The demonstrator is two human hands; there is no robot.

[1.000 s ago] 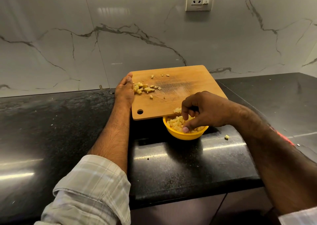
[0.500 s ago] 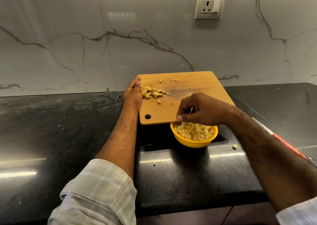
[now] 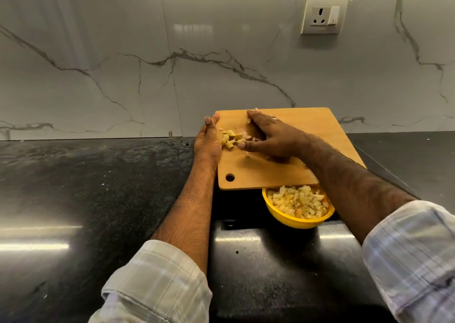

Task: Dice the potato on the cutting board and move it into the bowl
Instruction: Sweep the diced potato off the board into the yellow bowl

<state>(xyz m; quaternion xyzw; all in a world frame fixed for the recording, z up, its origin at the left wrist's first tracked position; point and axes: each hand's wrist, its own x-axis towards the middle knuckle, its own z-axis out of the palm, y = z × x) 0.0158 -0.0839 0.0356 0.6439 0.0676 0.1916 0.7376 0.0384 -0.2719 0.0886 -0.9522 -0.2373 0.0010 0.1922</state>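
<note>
Wooden cutting board [image 3: 283, 172] overhanging yellow bowl [image 3: 293, 220] of potato dice [image 3: 299, 202], loose dice [image 3: 230, 140] on board

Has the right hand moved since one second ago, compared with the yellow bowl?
Yes. The right hand left the yellow bowl and went up the cutting board to the remaining potato pieces.

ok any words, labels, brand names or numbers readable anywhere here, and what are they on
No readable text in this view.
Wall socket: small marks by its switch, too small to read.
Cutting board: no print visible.
Yellow bowl: no label visible.
Shirt sleeves: checked pattern only, no lettering.
</note>
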